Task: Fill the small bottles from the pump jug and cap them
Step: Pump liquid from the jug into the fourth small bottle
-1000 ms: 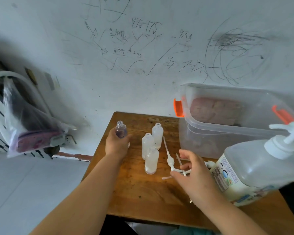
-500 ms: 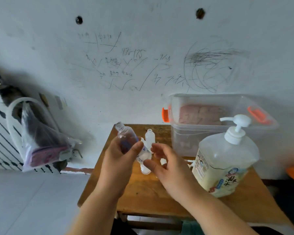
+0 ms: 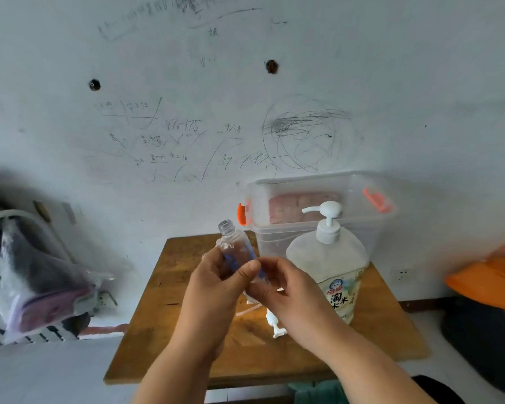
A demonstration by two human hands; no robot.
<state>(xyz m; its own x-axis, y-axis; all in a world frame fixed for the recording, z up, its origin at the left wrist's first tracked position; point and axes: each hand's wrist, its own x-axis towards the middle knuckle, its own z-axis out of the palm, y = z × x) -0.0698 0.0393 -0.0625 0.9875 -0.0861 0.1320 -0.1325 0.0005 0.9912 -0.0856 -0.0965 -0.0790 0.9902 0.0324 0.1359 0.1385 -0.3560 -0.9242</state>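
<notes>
A small clear bottle [image 3: 236, 245] without a cap is held tilted above the wooden table [image 3: 169, 293], its open neck pointing up and left. My left hand [image 3: 213, 284] grips its body, thumb across the front. My right hand [image 3: 286, 290] holds the bottle's lower end with curled fingers. The pump jug [image 3: 331, 266], translucent with a white pump head, stands upright on the table just right of my hands. A white spray cap with a thin tube [image 3: 274, 325] lies on the table below my right hand. The other small bottles are mostly hidden behind my hands.
A clear storage bin [image 3: 370, 228] with orange latches stands behind the jug against the scribbled wall. A plastic bag [image 3: 38, 275] hangs at the left. Something orange [image 3: 490, 281] sits at the right edge.
Both hands have lifted the bottle higher and my right hand has closed on its lower end. The view has tilted up, showing more wall.
</notes>
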